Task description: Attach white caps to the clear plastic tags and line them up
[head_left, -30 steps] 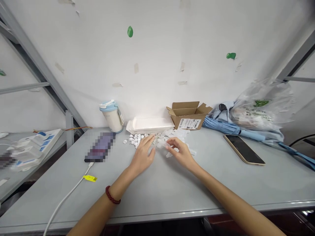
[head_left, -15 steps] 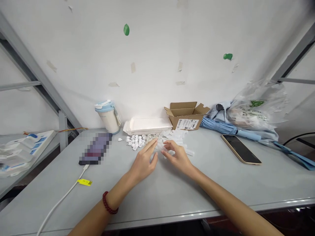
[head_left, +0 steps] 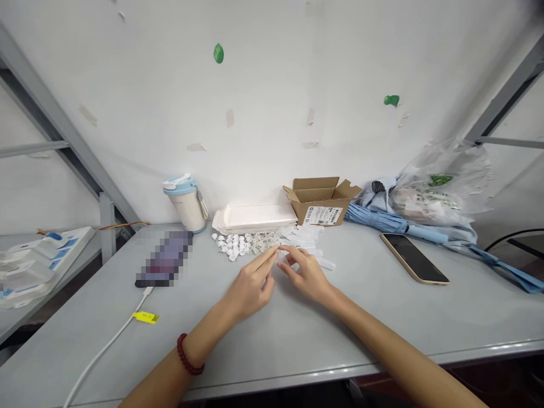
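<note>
Near the middle of the table, my left hand (head_left: 251,284) and my right hand (head_left: 306,275) meet at the fingertips. A small clear plastic bag (head_left: 284,258) shows faintly between the curled fingers and thumb of my right hand. The fingers of my left hand are pressed together and bent inward; what they hold, if anything, is hidden. Just beyond my hands lie a pile of small white round pieces (head_left: 233,246), a heap of pale loop-like pieces (head_left: 260,242) and several clear plastic bags (head_left: 312,233).
Behind the piles lie stacked white padded envelopes (head_left: 259,215) and an open cardboard box (head_left: 321,204). At left are a tumbler (head_left: 187,207) and a blurred phone (head_left: 165,260) on a white cable (head_left: 111,340). A blue umbrella (head_left: 374,218) and another phone (head_left: 414,258) lie at right.
My left hand has shifted slightly right, and its fingertips now meet those of my right hand. More of the pale loop-like heap shows. The lone white piece at far left no longer lies apart.
</note>
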Demonstrator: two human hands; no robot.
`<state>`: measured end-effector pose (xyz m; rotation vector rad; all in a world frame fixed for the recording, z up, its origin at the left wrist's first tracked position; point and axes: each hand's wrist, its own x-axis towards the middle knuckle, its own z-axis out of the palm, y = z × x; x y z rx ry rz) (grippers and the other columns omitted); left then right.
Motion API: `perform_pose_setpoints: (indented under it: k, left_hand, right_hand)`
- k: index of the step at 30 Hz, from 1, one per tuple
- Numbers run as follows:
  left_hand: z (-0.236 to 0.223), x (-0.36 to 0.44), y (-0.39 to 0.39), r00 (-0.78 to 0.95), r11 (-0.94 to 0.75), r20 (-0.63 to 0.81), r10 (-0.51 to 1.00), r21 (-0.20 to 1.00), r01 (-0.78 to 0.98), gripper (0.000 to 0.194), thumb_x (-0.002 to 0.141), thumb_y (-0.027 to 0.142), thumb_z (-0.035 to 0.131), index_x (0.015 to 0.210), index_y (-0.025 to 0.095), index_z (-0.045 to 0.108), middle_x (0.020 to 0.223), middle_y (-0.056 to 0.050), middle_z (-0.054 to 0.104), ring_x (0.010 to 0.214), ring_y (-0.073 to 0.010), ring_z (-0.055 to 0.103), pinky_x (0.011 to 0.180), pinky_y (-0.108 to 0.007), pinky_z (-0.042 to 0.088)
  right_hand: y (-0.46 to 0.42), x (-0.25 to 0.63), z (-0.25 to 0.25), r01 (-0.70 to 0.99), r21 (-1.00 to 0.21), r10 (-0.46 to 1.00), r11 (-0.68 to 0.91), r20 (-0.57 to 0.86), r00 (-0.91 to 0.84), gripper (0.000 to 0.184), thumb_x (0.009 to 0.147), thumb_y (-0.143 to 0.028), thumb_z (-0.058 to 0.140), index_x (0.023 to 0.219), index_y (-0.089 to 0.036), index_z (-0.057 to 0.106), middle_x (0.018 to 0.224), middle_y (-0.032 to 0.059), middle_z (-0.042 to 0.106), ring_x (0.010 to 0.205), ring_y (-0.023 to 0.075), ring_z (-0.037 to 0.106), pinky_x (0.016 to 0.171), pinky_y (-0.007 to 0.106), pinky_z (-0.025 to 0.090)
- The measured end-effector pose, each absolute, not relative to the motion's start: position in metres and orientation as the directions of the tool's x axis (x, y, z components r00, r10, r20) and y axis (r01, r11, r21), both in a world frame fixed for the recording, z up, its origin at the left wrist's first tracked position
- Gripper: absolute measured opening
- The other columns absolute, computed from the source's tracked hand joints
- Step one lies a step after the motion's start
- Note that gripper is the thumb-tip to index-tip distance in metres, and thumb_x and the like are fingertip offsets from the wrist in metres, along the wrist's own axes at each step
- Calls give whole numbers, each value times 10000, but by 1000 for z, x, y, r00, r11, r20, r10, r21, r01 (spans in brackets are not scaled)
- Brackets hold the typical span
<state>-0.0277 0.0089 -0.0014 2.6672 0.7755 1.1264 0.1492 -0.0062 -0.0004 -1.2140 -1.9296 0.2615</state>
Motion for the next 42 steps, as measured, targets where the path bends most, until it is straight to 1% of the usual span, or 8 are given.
perform_pose_setpoints:
  k: [11, 14, 18, 24, 27, 32, 36, 42]
  left_hand:
    - [4, -27, 6, 529, -857, 694, 489, 267, 442, 375, 834, 93, 412, 1169, 166, 562, 1163, -105, 625, 1092, -214, 576, 936, -385, 498]
    - [7, -25, 4, 443, -754, 625, 644, 418, 507, 300, 855, 161, 430, 1110, 160, 588, 1079, -95, 655, 1011, -209, 601, 875, -369, 510]
    - [15, -23, 5, 306, -514, 413, 858, 702, 493, 248, 869, 300, 462, 979, 170, 641, 959, -60, 688, 869, -187, 627, 709, -290, 514]
    - [24, -25, 9, 327, -279, 174, 929, 908, 311, 293, 821, 414, 516, 822, 164, 668, 858, -37, 689, 817, -183, 608, 689, -259, 469]
    - [26, -26, 10, 365, -277, 168, 916, 922, 270, 286, 814, 409, 524, 811, 162, 669, 831, -34, 673, 803, -175, 585, 673, -246, 454]
    - [27, -27, 10, 408, -308, 180, 895, 911, 273, 272, 830, 388, 506, 758, 172, 654, 791, -18, 642, 768, -156, 550, 651, -228, 424]
    - [27, -27, 10, 462, -354, 197, 865, 891, 284, 287, 853, 378, 470, 737, 171, 632, 741, -1, 600, 740, -143, 514, 625, -216, 397]
    - [30, -28, 10, 497, -400, 197, 845, 850, 343, 344, 870, 363, 418, 638, 161, 570, 651, 19, 530, 666, -124, 474, 581, -213, 374]
  right_hand:
    - [-6, 150, -4, 624, -642, 864, 446, 491, -112, 292, 855, -304, 514, 1126, -198, 538, 754, 40, 649, 723, 189, 601, 651, 317, 491]
    - [-6, 150, -5, 624, -643, 864, 444, 491, -109, 273, 851, -305, 520, 1100, -197, 549, 756, 43, 653, 743, 196, 614, 644, 315, 497]
    - [-8, 148, -6, 641, -599, 836, 481, 534, -128, 262, 860, -304, 511, 1101, -209, 547, 790, 50, 661, 757, 194, 621, 644, 311, 504]
    - [-12, 143, -9, 657, -451, 725, 605, 654, -219, 241, 868, -276, 509, 1088, -186, 548, 826, 78, 662, 744, 190, 617, 663, 315, 509]
    - [-12, 143, -11, 650, -441, 711, 619, 666, -226, 239, 868, -285, 516, 1088, -196, 550, 817, 77, 666, 741, 192, 622, 663, 313, 512]
    - [-12, 143, -11, 599, -536, 760, 595, 618, -202, 271, 886, -286, 493, 1138, -191, 530, 835, 74, 679, 743, 180, 652, 649, 287, 517]
    - [-12, 142, -10, 578, -499, 719, 646, 653, -239, 324, 894, -269, 481, 1202, -174, 514, 815, 67, 682, 702, 168, 644, 645, 280, 513]
    - [-11, 141, -11, 556, -524, 715, 645, 669, -200, 264, 873, -295, 525, 1083, -153, 601, 800, 80, 694, 680, 172, 650, 629, 278, 521]
